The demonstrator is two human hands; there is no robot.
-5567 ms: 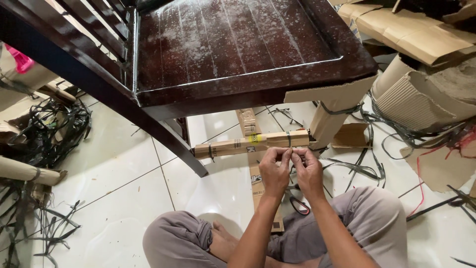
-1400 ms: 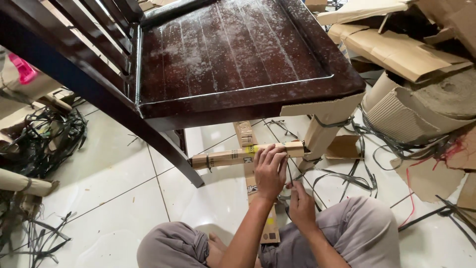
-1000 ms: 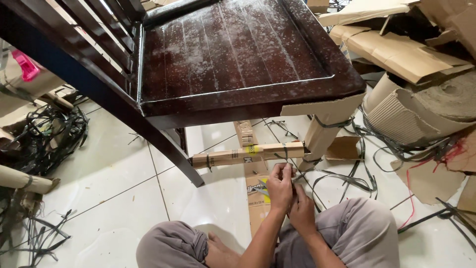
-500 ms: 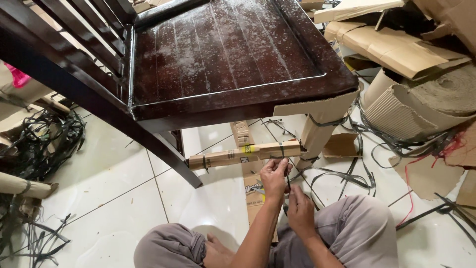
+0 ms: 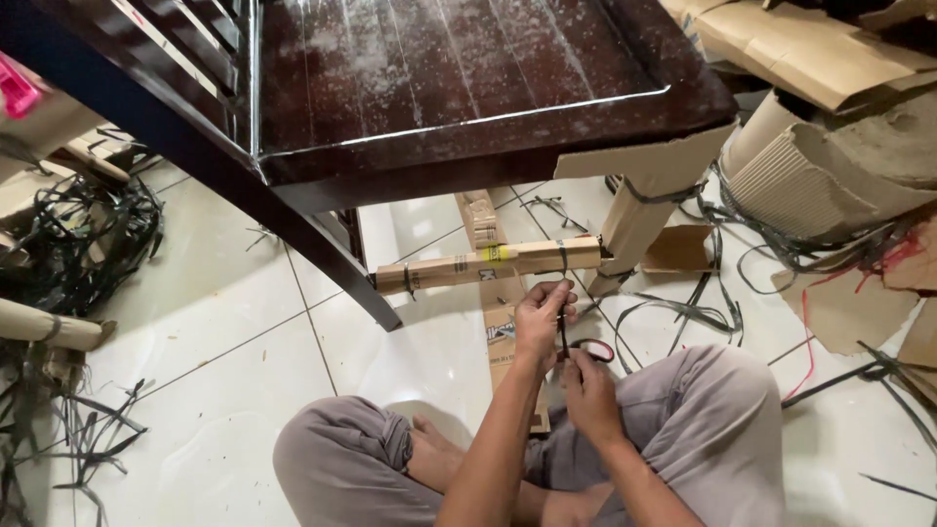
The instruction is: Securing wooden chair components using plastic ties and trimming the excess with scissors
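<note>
Since half a second ago, both hands have slid a little lower and the chair sits closer in view. Between my fingers runs the black strap (image 5: pixel 563 322), hanging taut from the cardboard-wrapped rung (image 5: pixel 488 265) of the dark wooden chair (image 5: pixel 439 88) down toward my lap. My left hand (image 5: pixel 540 322) pinches it just under the rung, fingers curled shut around it. My right hand (image 5: pixel 590 390) sits lower, closed on the red-handled scissors (image 5: pixel 592 348) beside the strap; whether the blades are parted I cannot tell. A cardboard strip (image 5: pixel 493 283) lies on the white tiled floor (image 5: pixel 224 322) beneath. Loose black straps (image 5: pixel 68 234) pile up at left, cardboard scraps (image 5: pixel 839 166) at right.
</note>
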